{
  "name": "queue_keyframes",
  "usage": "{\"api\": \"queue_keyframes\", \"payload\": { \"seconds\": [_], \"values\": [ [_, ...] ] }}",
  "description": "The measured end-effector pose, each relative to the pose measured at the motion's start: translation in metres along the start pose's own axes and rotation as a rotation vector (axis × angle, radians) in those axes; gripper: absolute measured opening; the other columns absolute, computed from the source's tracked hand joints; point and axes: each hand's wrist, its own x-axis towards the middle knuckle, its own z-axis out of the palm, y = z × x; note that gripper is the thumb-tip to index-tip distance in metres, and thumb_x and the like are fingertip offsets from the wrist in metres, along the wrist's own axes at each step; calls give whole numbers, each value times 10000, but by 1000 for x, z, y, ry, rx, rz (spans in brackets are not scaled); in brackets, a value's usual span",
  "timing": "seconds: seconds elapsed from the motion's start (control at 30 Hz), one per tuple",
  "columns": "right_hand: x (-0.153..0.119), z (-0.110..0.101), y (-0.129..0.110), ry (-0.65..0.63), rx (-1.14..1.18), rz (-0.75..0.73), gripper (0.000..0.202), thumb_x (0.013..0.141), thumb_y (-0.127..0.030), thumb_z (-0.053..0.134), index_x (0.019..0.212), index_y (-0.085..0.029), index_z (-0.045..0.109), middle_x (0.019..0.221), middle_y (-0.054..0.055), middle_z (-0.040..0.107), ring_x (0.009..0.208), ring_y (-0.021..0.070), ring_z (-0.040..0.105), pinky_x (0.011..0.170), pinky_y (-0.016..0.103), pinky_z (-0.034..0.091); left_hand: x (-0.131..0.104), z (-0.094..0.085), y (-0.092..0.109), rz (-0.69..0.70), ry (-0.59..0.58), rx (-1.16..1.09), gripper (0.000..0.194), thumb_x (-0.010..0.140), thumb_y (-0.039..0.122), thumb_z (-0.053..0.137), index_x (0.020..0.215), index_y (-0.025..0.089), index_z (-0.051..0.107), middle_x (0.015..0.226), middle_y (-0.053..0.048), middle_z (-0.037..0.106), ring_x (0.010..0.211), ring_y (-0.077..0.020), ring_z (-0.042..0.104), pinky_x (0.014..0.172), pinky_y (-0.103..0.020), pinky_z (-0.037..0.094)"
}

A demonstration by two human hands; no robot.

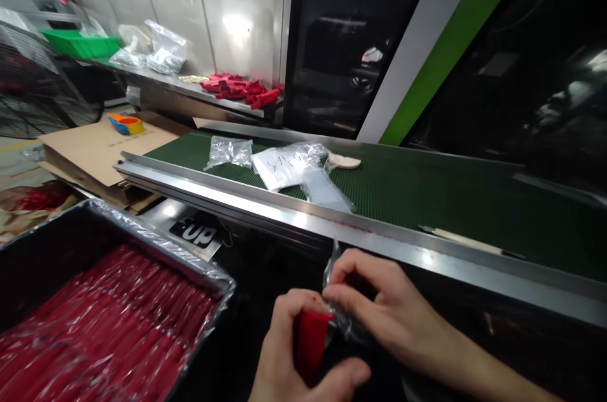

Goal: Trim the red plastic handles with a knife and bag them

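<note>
Left hand (284,351) curled around red piece (312,342); right hand (386,301) pinches film (334,259) beside.

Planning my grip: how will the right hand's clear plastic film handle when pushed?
The clear plastic film is probably floppy: it looks creased at the right hand. Thin-looking, it is likely light. Glossy highlights suggest it may slip.

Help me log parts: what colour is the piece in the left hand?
The piece in the left hand is red, as the head view shows.
</note>
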Motion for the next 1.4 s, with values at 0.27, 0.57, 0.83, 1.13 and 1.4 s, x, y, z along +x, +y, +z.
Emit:
{"api": "queue_keyframes", "payload": {
  "seconds": [0.27, 0.57, 0.83, 1.13, 1.4],
  "values": [
    [-34, 38, 31, 122, 505, 294, 324, 893, -511, 584, 917, -188, 571, 700, -32, 554, 616, 82, 525, 556, 190, 437, -3, 10, -5, -320, -7, -123, 272, 830, 297, 664, 945, 207, 434, 810, 36, 577, 584, -57, 453, 533, -188, 363],
    [-54, 45, 44, 212, 292, 252, 242, 893, -442, 609, 876, -204, 648, 758, -15, 625, 652, 89, 555, 586, 188, 455, -4, 11, -19, -341, -18, -59, 311, 854, 318, 629, 1066, 226, 421, 831, 34, 565, 603, -58, 472, 569, -190, 405],
    [-58, 49, 52, 215, 207, 187, 122, 929, -364, 580, 990, -273, 634, 868, -52, 645, 755, 70, 579, 671, 164, 452, 0, 11, -22, -346, -92, 6, 426, 795, 269, 670, 1126, 204, 410, 823, 37, 537, 665, -72, 476, 613, -188, 425],
    [-57, 40, 49, 33, -17, 88, 116, 896, -186, 568, 982, -247, 617, 741, -68, 555, 632, 62, 493, 591, 188, 387, 3, 2, -34, -247, -118, 0, 303, 867, 246, 615, 1093, 214, 414, 790, 52, 569, 635, -57, 470, 588, -176, 395],
    [-56, 57, 55, 408, 60, 137, 68, 916, -222, 536, 934, -241, 598, 764, -59, 607, 639, 60, 564, 588, 152, 445, -7, 3, -48, -202, -187, 175, 277, 873, 205, 593, 1111, 242, 455, 818, 48, 579, 694, -81, 520, 673, -204, 440]
  ]
}}
